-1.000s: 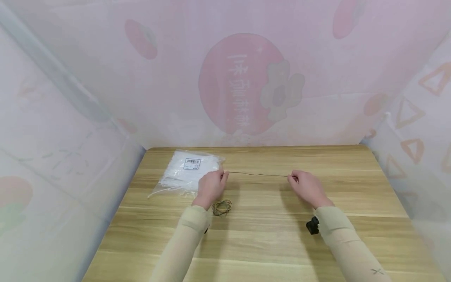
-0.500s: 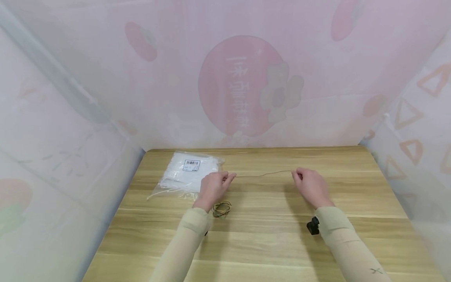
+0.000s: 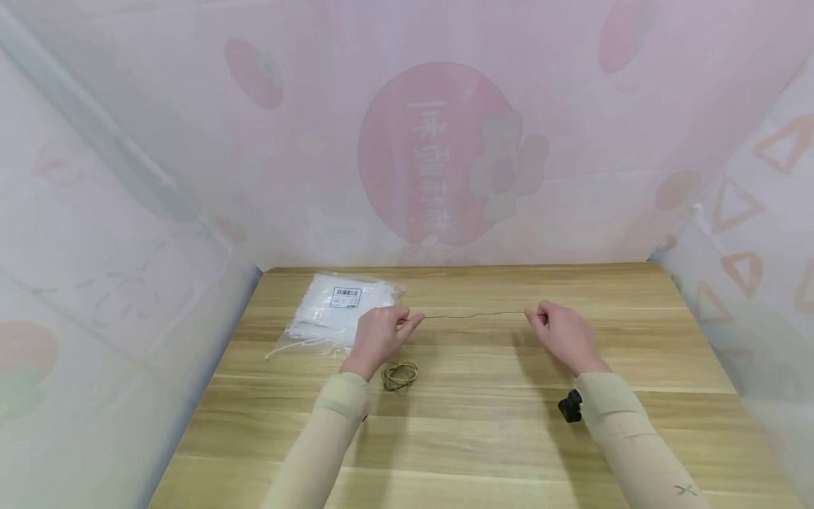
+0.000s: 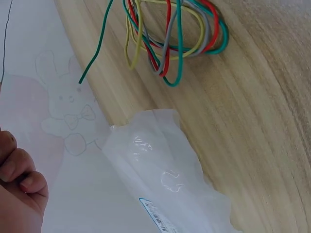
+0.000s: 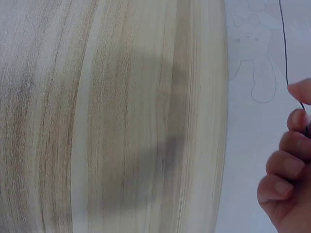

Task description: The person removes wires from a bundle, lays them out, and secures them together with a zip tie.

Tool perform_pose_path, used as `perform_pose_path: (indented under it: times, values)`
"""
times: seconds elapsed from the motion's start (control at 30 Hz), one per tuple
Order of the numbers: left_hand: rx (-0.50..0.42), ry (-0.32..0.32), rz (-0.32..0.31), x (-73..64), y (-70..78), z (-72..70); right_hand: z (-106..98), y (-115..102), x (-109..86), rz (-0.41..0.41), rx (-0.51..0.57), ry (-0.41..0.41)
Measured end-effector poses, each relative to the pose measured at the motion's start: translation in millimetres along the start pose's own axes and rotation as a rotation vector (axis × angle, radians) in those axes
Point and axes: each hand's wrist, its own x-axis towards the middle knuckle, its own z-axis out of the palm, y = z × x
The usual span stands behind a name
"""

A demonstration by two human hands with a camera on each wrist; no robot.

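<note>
A thin dark wire (image 3: 473,315) runs above the table between my two hands, slightly wavy. My left hand (image 3: 378,341) pinches one end between thumb and fingers; in the left wrist view that hand (image 4: 22,189) shows only at the lower left edge, with the wire (image 4: 5,43) above it. My right hand (image 3: 564,338) pinches the other end. Seen from the right wrist, the wire (image 5: 285,43) passes by the thumb and into the curled fingers of that hand (image 5: 286,174). A coil of red, green, yellow and grey wires (image 4: 178,43) lies on the table below my left hand.
Left of the coil, a clear plastic bag (image 3: 324,307) of white strips, seemingly cable ties, with a barcode label, lies partly behind my left hand. The wooden table (image 3: 483,438) ends at a printed cloth wall (image 3: 305,177) behind, with more cloth at both sides.
Against a second ago, the left fingertips sit a little further right and the right hand slightly further right. The wire has gone from nearly straight to gently wavy. Coil and bag have not moved.
</note>
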Motion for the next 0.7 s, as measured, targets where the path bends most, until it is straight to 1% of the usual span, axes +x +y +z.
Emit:
perform_pose_path:
  times: [0.07,0.17,0.27,0.33,0.53,0.7]
  values:
    - [0.037,0.021,0.006,-0.3,-1.4,-0.7,0.5,0.1,-0.1,0.001,0.010,-0.032]
    - [0.078,0.046,-0.007,-0.8,-3.3,-1.4,1.6,-0.1,-0.2,-0.005,0.051,-0.066]
    - [0.095,0.054,-0.023,-0.7,-4.5,-1.4,3.0,-0.3,0.3,-0.017,0.063,-0.073]
    - [0.100,0.053,-0.026,-0.3,-4.6,-1.0,3.3,-0.8,0.8,-0.030,0.051,-0.068]
    - [0.085,0.030,0.013,0.3,0.9,0.8,3.1,-2.2,1.3,-0.069,-0.041,-0.039]
    - [0.045,-0.024,0.029,1.7,6.3,-0.2,4.8,-3.3,1.1,-0.078,-0.103,-0.022]
